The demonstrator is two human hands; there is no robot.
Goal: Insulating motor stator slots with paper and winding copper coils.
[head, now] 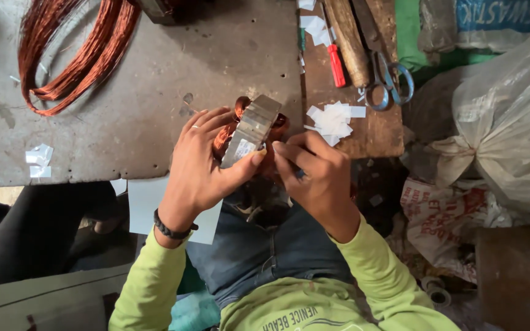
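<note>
Held just above the lap at the counter's near edge, the motor stator (254, 130) is a grey ring of stacked steel plates, tilted on edge, with reddish copper windings bulging from both faces and a pale label on its side. The left hand (200, 167) has its grip clamped on the stator, thumb across the steel. The right hand (315, 175) pinches its fingers together at the windings. Farther off on the counter (154, 116) lie white paper slips (332, 119), scissors (387, 76), a red-handled screwdriver (336, 64) and a copper wire coil (75, 52).
</note>
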